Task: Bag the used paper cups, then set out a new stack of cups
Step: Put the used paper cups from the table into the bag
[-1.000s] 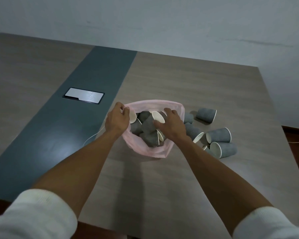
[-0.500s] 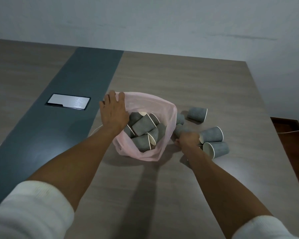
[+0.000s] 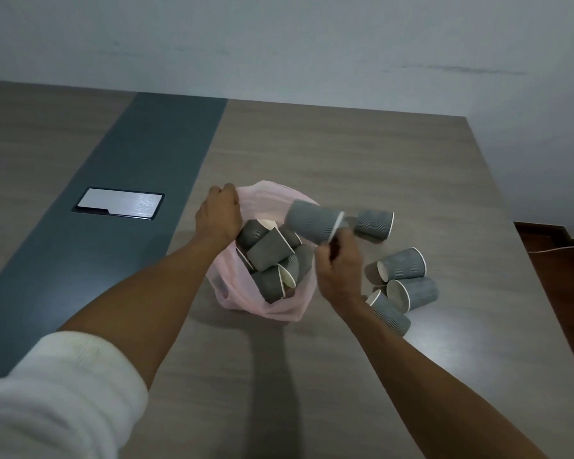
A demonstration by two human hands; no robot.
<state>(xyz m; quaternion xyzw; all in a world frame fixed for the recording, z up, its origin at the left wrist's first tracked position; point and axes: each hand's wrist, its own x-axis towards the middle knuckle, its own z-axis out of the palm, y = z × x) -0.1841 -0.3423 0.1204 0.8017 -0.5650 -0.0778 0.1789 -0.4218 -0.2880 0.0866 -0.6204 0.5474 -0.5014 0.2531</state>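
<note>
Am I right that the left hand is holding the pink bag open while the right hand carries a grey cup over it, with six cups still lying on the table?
Not quite: the head view shows four cups left on the table, not six. The rest holds: the left hand holds the pink bag open while the right hand carries a grey cup over it.

I see the pink bag [image 3: 232, 294] slumped open mid-table, stuffed with grey ribbed cups [image 3: 269, 250]. One cup [image 3: 314, 221] is tipped sideways over its rim; four loose ones [image 3: 403, 264] lie around 3 o'clock.
</note>
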